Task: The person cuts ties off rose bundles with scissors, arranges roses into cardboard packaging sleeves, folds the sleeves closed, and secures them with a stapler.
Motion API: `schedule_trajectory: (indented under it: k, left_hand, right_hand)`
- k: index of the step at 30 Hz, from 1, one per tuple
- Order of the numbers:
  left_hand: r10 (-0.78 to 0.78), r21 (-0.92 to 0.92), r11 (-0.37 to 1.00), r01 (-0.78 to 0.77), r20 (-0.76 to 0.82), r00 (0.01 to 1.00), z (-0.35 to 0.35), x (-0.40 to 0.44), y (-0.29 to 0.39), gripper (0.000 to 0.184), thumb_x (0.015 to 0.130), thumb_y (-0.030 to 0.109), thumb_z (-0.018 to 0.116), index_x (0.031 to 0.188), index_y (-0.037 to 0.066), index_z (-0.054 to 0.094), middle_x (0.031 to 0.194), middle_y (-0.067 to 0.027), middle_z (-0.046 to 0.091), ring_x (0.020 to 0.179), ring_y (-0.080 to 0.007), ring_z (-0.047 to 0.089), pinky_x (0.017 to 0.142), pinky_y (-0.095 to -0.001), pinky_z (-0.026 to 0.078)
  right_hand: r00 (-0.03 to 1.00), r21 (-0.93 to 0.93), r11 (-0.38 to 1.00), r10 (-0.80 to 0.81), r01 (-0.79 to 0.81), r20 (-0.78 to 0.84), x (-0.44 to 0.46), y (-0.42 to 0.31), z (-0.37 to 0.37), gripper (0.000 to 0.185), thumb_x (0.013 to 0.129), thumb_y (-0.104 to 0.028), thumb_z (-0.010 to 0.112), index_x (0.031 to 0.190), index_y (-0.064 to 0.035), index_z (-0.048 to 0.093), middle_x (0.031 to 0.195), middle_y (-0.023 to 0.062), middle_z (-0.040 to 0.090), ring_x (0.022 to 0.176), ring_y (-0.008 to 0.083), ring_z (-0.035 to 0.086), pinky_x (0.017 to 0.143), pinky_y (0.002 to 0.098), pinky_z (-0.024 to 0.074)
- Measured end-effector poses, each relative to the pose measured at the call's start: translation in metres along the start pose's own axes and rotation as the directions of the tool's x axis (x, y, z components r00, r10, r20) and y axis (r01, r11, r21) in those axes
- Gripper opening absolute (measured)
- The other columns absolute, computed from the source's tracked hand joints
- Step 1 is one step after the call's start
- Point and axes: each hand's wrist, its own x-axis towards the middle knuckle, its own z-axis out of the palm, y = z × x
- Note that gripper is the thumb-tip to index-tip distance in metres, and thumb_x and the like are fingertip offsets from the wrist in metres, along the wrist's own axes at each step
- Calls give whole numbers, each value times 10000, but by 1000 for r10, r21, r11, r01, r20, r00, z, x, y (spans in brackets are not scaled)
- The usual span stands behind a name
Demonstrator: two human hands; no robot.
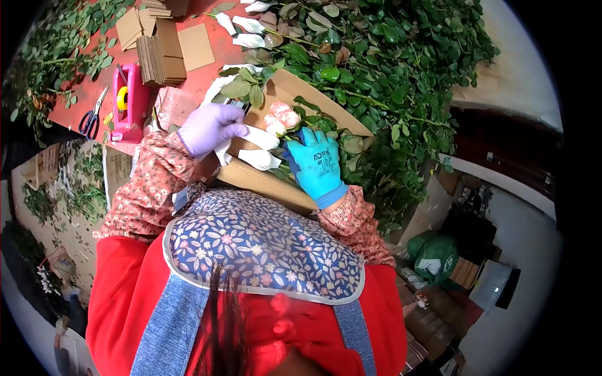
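Note:
My left hand (213,130), in a thin purple glove, is closed with thumb and fingers pinched at the end of a white mesh flower sleeve (259,137). My right hand (315,164), in a teal and dark-blue work glove, has its fingers curled just below pale pink roses (282,118), around their stems as far as I can see. A second white-sleeved flower (259,159) lies just below the first. Both hands are over a piece of brown cardboard (320,103) with a raised flap behind the roses. The left fingertips are partly hidden.
Leafy rose stems (389,81) are heaped at the back right. On the red table (81,113) are a pink tape dispenser (128,103), scissors (94,114) and stacked cardboard pieces (160,59). More white-sleeved flowers (249,41) lie at the back. Cardboard edges (269,185) border my apron.

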Motion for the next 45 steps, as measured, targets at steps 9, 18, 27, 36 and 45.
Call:
schedule_trajectory:
  k: [9, 18, 27, 36, 45]
  left_hand:
    - [11, 125, 992, -31, 156, 988, -31, -16, 27, 181, 832, 175, 673, 777, 42, 562, 727, -91, 626, 734, -202, 684, 633, -330, 515]
    - [106, 258, 949, -180, 275, 955, 3, -8, 20, 249, 861, 340, 669, 872, 94, 629, 806, -119, 642, 794, -351, 640, 678, -456, 497]
    - [113, 390, 906, -165, 154, 982, -15, -24, 10, 190, 842, 278, 663, 828, 95, 613, 715, -125, 601, 707, -348, 622, 627, -460, 481]
    - [-336, 413, 838, 356, -121, 934, -102, -134, -48, 145, 761, 177, 687, 770, 40, 639, 663, -137, 605, 619, -306, 606, 602, -398, 482]
    - [-900, 640, 120, 759, -254, 355, -48, -316, -240, 857, 657, 437, 861, 1343, 67, 504, 1201, -201, 640, 1125, -334, 617, 962, -419, 499]
  right_hand:
    - [993, 419, 903, -118, 96, 28, -12, 8, -35, 236, 818, -253, 682, 1035, -163, 661, 1169, 165, 552, 1060, 343, 546, 854, 467, 463]
    - [995, 112, 989, -96, 97, -15, -16, -6, -8, 166, 800, -266, 685, 940, -176, 694, 1221, 162, 543, 1058, 374, 494, 877, 518, 427]
    - [998, 160, 986, -44, 49, -38, -17, -8, -4, 117, 787, -239, 687, 870, -157, 677, 1212, 128, 561, 1042, 375, 505, 846, 518, 439]
    - [997, 120, 991, -70, 64, 45, -15, -3, -7, 143, 755, -252, 697, 847, -149, 660, 1220, 144, 545, 1043, 367, 491, 845, 519, 408]
    - [997, 165, 983, -82, 83, -14, -17, -4, -7, 144, 771, -222, 713, 854, -124, 649, 1223, 153, 540, 1045, 370, 483, 865, 531, 400]
